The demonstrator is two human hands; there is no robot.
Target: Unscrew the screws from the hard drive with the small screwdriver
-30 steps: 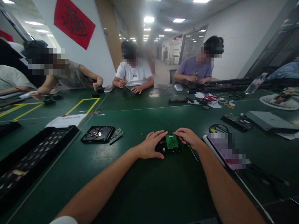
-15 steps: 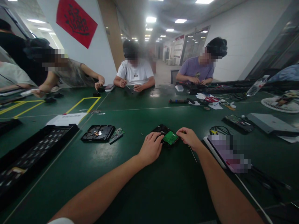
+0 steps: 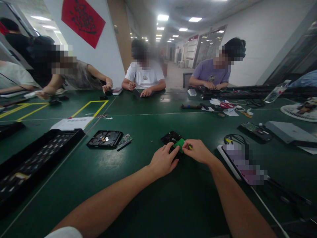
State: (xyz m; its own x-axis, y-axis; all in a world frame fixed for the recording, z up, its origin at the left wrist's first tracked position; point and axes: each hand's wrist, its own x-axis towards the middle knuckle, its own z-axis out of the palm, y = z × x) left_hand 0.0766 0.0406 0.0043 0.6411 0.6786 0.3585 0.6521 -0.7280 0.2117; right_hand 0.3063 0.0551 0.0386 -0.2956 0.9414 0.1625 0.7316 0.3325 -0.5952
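Observation:
A black hard drive point(image 3: 170, 136) lies on the green table in front of me, with a green circuit board point(image 3: 179, 144) on its upper face. My left hand point(image 3: 165, 158) grips the near left side of the drive, its fingertips reaching onto the board. At the board's right edge, my right hand point(image 3: 197, 150) is closed in a pinch, its fingertips touching or very near the board. Tucked in that hand is a screwdriver, its yellow-and-black handle point(image 3: 190, 146) showing between the fingers; its shaft is hidden.
Left of the drive are another hard drive point(image 3: 104, 139), a loose circuit board point(image 3: 125, 141) and a long black tray point(image 3: 39, 158). To the right lie a phone-like device point(image 3: 241, 165), a third drive point(image 3: 255, 132) and a grey box point(image 3: 289, 132). Several people work across the table.
My right hand has moved left, against the board's edge, and the screwdriver has turned so its shaft no longer shows. My left hand has shifted slightly right and down over the drive.

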